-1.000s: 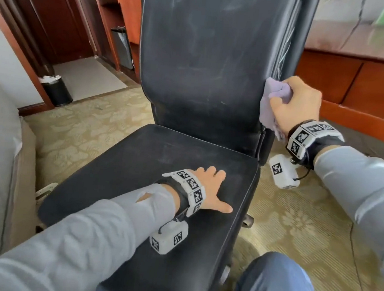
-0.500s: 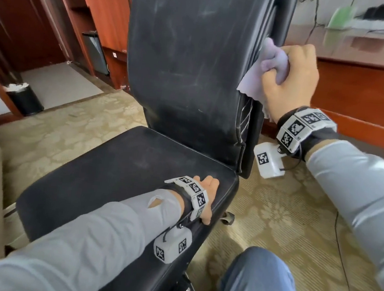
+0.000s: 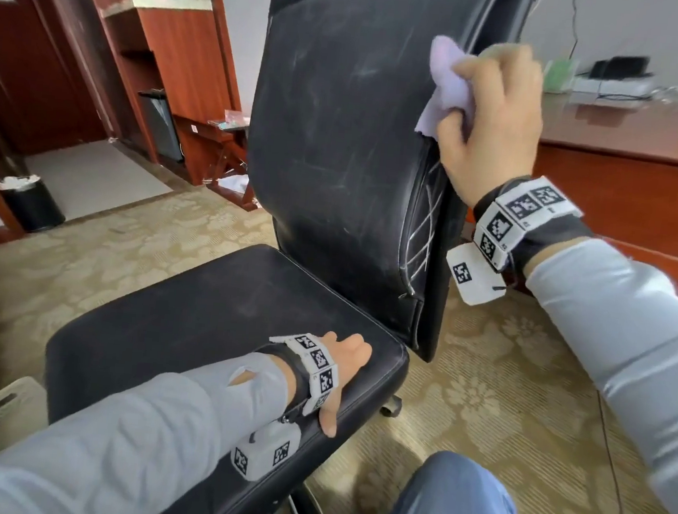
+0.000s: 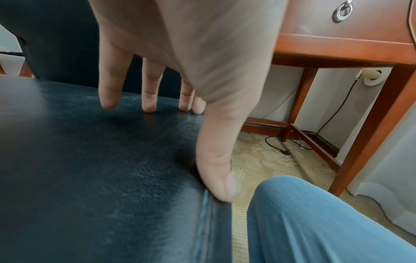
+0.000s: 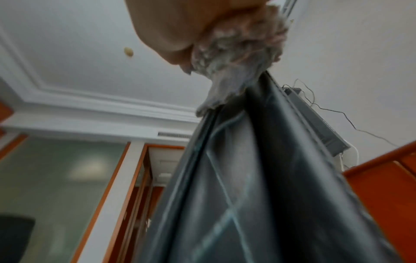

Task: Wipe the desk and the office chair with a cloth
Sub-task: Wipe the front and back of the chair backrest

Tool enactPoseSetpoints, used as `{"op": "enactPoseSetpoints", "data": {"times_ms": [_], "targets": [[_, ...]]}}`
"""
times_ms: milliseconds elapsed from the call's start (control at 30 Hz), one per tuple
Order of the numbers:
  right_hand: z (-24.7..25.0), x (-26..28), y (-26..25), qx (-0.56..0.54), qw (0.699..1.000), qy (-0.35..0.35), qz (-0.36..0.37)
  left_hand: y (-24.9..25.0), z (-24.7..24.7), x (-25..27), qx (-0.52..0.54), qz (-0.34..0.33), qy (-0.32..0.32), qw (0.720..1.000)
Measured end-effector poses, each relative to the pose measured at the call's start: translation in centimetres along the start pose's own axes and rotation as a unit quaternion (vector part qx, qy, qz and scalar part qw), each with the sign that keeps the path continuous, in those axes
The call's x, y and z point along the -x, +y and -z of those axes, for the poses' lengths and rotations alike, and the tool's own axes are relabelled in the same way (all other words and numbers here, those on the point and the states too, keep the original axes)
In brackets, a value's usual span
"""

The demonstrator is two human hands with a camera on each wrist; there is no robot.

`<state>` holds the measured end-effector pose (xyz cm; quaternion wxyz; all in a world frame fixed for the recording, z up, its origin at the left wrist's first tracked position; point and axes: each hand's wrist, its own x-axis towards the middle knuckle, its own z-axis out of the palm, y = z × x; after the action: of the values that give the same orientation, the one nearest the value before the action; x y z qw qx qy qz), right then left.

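Fingers (image 4: 108, 80) of the left hand (image 3: 336, 374) lie straight and slightly apart, tips touching the seat of the office chair (image 3: 340, 141) near its right edge; the thumb (image 4: 216, 170) hooks over that edge; nothing is held. Right hand (image 3: 495, 122) fingers are curled tight on the lilac cloth (image 3: 449, 79), bunching it against the upper right edge of the chair backrest; a loose corner of the cloth hangs down along the backrest seam. Behind the chair, to its right, stands the wooden desk (image 3: 639, 128), apart from both hands; a knee in blue trousers (image 3: 453, 512) sits below the seat, just beside its right edge.
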<state>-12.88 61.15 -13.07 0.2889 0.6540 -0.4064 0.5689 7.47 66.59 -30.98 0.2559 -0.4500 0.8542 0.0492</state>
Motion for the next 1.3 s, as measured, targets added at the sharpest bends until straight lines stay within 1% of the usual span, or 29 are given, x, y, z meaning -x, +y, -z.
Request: {"op": "enactPoseSetpoints", "data": {"times_ms": [67,100,133,167,200,233,267,300,333,367,433,500,533,567,600,633,700,767,800,900,967,1033,1100,1200,1300], "targets": [[-0.8,1.6,0.2,0.031,0.997,-0.056,0.048,-0.5,0.4,0.0,0.040,0.003,0.006,0.999],[-1.2,2.9,0.4,0.035,0.995,-0.080,0.055,-1.0,0.8,0.0,0.065,0.008,0.024,0.998],[-1.6,4.4,0.6,0.031,0.993,-0.099,0.048,-1.4,1.3,-0.1,0.086,0.016,0.062,0.994],[-1.8,6.0,0.6,0.022,0.993,-0.111,0.030,-1.9,2.2,-0.1,0.104,0.029,0.122,0.987],[-2.0,7.6,0.5,0.008,0.993,-0.121,0.005,-2.3,3.2,-0.3,0.124,0.046,0.199,0.971],[-2.1,9.1,0.3,-0.004,0.991,-0.132,-0.021,-2.5,4.5,-0.5,0.149,0.064,0.278,0.947],[-2.2,10.4,0.1,-0.013,0.989,-0.142,-0.045,-2.6,5.8,-0.9,0.177,0.080,0.353,0.915],[-2.2,11.4,0.1,-0.022,0.986,-0.151,-0.068,-2.6,7.3,-1.2,0.205,0.093,0.416,0.881],[-2.0,12.0,0.1,-0.031,0.983,-0.159,-0.091,-2.5,8.7,-1.5,0.229,0.101,0.465,0.849],[-1.8,12.0,0.3,-0.041,0.980,-0.161,-0.113,-2.4,10.0,-1.9,0.246,0.105,0.498,0.825],[-1.4,10.6,0.5,-0.060,0.977,-0.145,-0.143,-2.3,12.3,-2.5,0.266,0.099,0.539,0.793],[-1.1,7.5,0.8,-0.071,0.981,-0.092,-0.155,-2.4,14.2,-2.6,0.282,0.077,0.574,0.765],[-1.1,5.6,1.0,-0.075,0.982,-0.060,-0.161,-2.6,15.1,-2.7,0.284,0.071,0.587,0.754],[-1.0,3.6,1.3,-0.080,0.982,-0.031,-0.170,-2.8,16.0,-2.7,0.283,0.070,0.593,0.750],[-1.1,1.7,1.6,-0.083,0.980,-0.016,-0.180,-3.0,16.7,-2.7,0.280,0.073,0.591,0.753],[-1.4,0.1,2.0,-0.082,0.979,-0.016,-0.187,-3.2,17.4,-2.8,0.276,0.078,0.583,0.760],[-2.4,-1.5,2.4,-0.063,0.981,-0.043,-0.178,-3.4,17.9,-3.0,0.265,0.089,0.567,0.775],[-3.4,-0.9,2.4,-0.046,0.983,-0.069,-0.167,-3.4,17.6,-3.4,0.257,0.094,0.554,0.786],[-3.8,0.3,2.4,-0.047,0.981,-0.076,-0.174,-3.5,17.3,-3.7,0.257,0.095,0.550,0.789],[-4.2,4.5,2.7,-0.065,0.974,-0.107,-0.187,-3.7,17.0,-4.3,0.271,0.099,0.556,0.780],[-4.2,6.0,3.1,-0.066,0.971,-0.141,-0.181,-3.7,17.4,-4.5,0.275,0.104,0.563,0.773],[-4.2,5.4,3.3,-0.070,0.969,-0.156,-0.177,-3.6,17.7,-4.6,0.279,0.112,0.564,0.769],[-4.5,3.5,3.4,-0.074,0.972,-0.135,-0.175,-3.4,17.9,-4.8,0.284,0.122,0.559,0.769],[-5.0,0.3,3.5,-0.092,0.971,-0.106,-0.193,-3.2,18.0,-5.1,0.277,0.142,0.557,0.769],[-5.4,0.0,3.1,-0.100,0.966,-0.118,-0.206,-3.0,18.0,-5.5,0.277,0.148,0.560,0.767]]}}
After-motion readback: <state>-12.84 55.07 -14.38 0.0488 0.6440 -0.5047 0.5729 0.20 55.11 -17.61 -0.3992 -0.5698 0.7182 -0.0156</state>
